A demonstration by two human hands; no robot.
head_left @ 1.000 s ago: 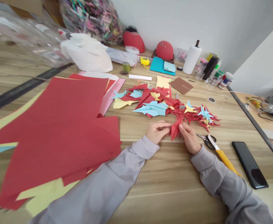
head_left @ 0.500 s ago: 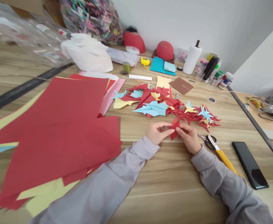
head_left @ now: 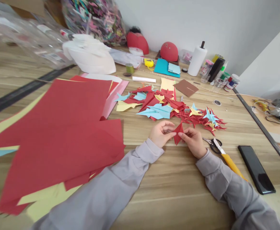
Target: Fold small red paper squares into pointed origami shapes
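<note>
A small piece of folded red paper (head_left: pixel 178 134), diamond-shaped with pointed ends, is pinched between both hands above the table. My left hand (head_left: pixel 162 133) grips its left edge between thumb and fingers. On the other side, my right hand (head_left: pixel 192 140) closes thumb and forefinger on its right edge. Just beyond the hands lies a heap of red, blue and yellow folded paper shapes (head_left: pixel 158 111). Black-handled scissors (head_left: pixel 213 146) rest right of my right hand, partly under a yellow utility knife (head_left: pixel 231 164).
Large red paper sheets (head_left: pixel 65 143) with yellow and pink ones cover the table's left side. A black phone (head_left: pixel 256 169) lies at the right. Farther back are a brown card (head_left: pixel 186 88), a yellow tape measure (head_left: pixel 149 63), a white bottle (head_left: pixel 197 60) and several small jars.
The red folded paper has turned slightly and shows a flatter, wider diamond face. My left fingers have lifted and loosened a little on it; both arms stay in place.
</note>
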